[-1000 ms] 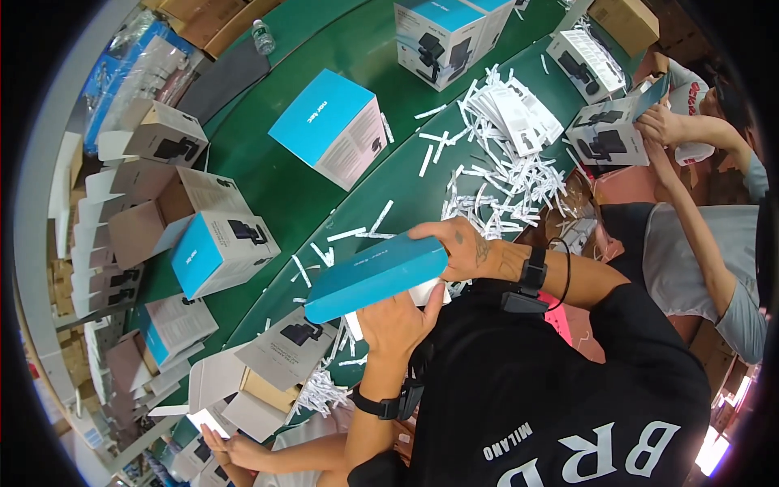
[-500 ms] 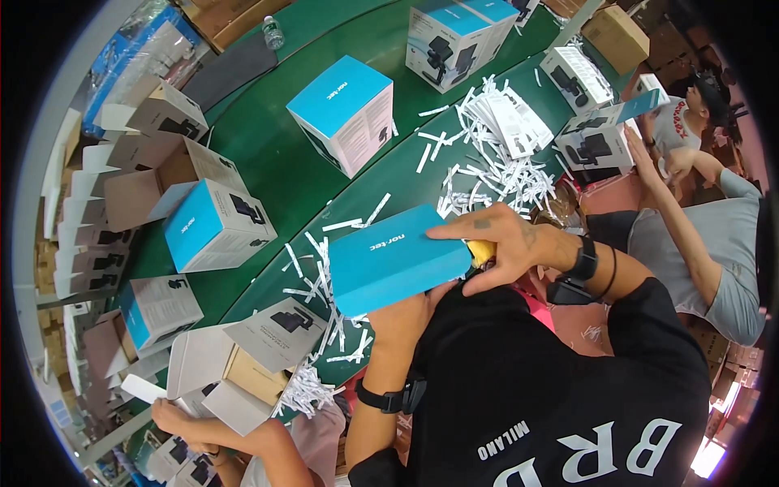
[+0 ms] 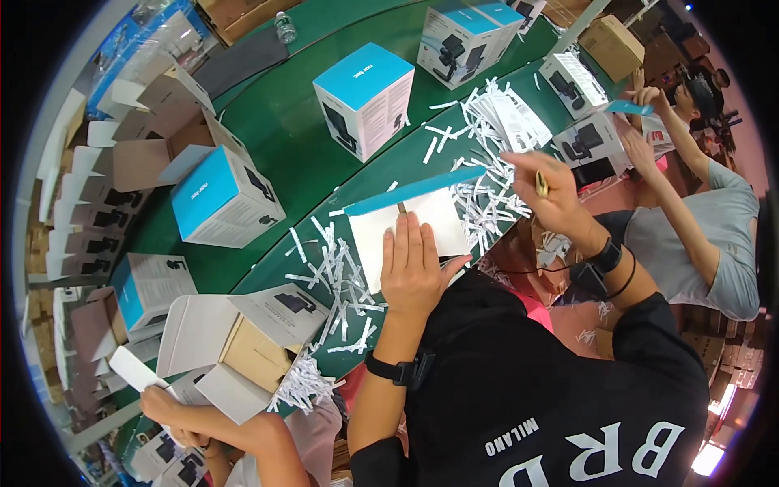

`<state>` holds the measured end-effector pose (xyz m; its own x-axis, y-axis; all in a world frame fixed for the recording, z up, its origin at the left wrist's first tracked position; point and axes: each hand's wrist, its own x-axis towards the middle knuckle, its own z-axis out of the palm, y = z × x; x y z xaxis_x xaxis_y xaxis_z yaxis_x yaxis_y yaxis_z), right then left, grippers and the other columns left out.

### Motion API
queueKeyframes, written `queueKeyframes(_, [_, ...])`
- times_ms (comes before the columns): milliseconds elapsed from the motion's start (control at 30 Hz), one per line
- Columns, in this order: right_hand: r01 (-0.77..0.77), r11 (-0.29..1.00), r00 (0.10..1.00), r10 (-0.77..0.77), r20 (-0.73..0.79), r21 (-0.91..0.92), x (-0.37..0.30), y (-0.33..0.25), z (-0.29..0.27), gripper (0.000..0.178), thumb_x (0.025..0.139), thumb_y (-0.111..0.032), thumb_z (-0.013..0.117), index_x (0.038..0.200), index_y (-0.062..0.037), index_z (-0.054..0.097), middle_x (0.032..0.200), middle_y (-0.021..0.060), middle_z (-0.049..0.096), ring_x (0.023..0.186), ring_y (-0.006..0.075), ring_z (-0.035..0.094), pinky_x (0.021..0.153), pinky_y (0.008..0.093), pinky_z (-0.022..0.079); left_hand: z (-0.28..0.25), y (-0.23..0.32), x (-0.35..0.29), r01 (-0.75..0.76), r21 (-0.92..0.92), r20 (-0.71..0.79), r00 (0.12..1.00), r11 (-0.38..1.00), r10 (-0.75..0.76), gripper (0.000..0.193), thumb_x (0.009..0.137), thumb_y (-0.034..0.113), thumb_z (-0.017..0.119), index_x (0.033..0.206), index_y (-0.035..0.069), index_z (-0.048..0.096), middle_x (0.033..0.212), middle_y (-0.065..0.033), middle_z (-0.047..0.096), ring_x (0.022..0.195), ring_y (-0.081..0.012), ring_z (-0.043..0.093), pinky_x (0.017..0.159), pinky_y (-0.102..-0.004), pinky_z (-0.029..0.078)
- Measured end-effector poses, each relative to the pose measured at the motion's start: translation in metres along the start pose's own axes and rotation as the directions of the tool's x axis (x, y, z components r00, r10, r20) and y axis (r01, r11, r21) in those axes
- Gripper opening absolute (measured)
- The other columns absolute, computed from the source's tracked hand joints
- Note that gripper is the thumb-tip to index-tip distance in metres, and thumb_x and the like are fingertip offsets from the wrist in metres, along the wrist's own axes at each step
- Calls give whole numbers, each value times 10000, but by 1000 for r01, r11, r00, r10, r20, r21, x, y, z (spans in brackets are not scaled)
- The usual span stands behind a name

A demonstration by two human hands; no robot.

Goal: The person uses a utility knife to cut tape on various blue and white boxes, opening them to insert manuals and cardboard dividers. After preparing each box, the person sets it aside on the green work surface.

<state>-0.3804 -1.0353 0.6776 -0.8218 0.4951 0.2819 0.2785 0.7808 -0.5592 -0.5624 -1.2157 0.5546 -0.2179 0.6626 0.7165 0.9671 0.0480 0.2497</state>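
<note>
In front of my chest stands a carton (image 3: 369, 256) with white inner flaps and a blue lid (image 3: 414, 190) raised along its far side. My left hand (image 3: 412, 264) lies flat on the white flap, fingers stretched and thumb toward the near right corner. A short brown strip shows just beyond the fingertips. Off the carton's right side, my right hand (image 3: 553, 191) is raised with curled fingers around a small yellow object (image 3: 542, 185), its kind mostly hidden. White paper strips (image 3: 333, 276) lie scattered around the carton.
Blue-topped boxes stand on the green table (image 3: 296, 146), one box (image 3: 365, 101) beyond my carton, another box (image 3: 227, 199) left. A co-worker's hand (image 3: 158, 404) works at an open box (image 3: 260, 357) lower left. Right, another person's hand (image 3: 637, 150) touches a box (image 3: 588, 146). A bottle (image 3: 286, 28) stands far back.
The carton's blue lid has swung up and away, baring the white flap. My left hand has come from below onto it. My right hand has left the lid, moving right and up.
</note>
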Motion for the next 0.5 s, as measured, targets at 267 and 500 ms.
queueKeyframes(267, [118,980,929,-166,330,161,83,-69,-4,510,782,-268,828,1214,-24,706,1087,140,692,825,227,674,751,324,512,-5,1,-9,6,-17,15,1000,1000,-6,763,838,658,689,1133,-45,693,1222,-206,691,1166,-374,655,1022,-494,501])
queueKeyframes(500, [312,948,761,-205,615,-71,85,-98,9,509,735,-340,871,1153,-77,745,1157,132,696,980,324,703,843,396,557,-16,-1,-3,-31,-83,-115,993,996,21,771,749,655,785,1160,9,695,1132,-153,716,1040,-335,699,833,-414,567])
